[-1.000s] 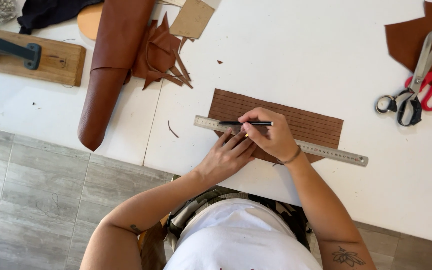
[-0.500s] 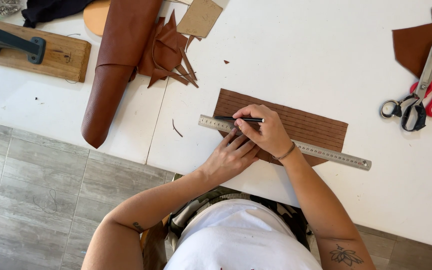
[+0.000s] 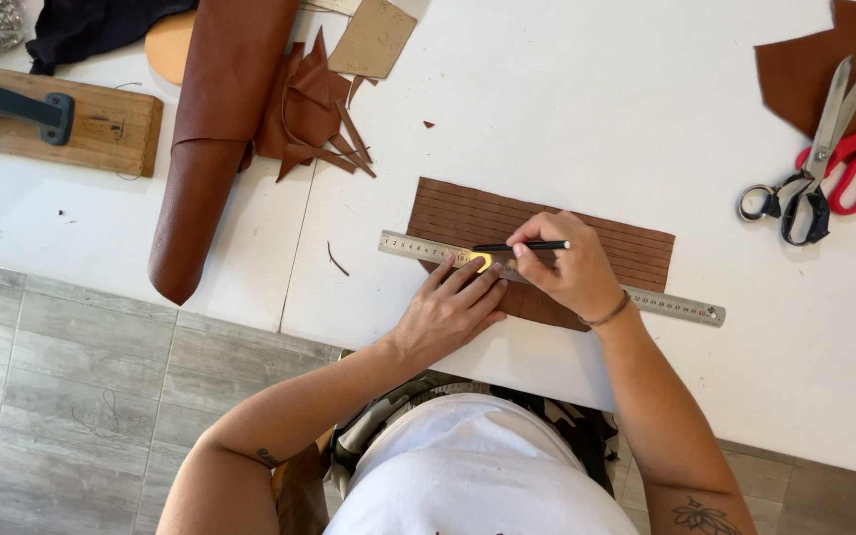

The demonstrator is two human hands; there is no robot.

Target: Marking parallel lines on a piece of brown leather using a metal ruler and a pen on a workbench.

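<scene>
pressing a steel ruler (image 3: 418,247) flat on the brown leather piece (image 3: 636,253) with left hand (image 3: 451,309) fingers together, right hand (image 3: 567,272) fingers clamped on a black pen (image 3: 532,246), near table edge

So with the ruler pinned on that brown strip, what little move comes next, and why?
Probably draw the black tool along the ruler. The left hand presses the ruler flat across the leather, and the right hand holds the tool at the ruler's edge, its tip hidden by the fingers.
</scene>
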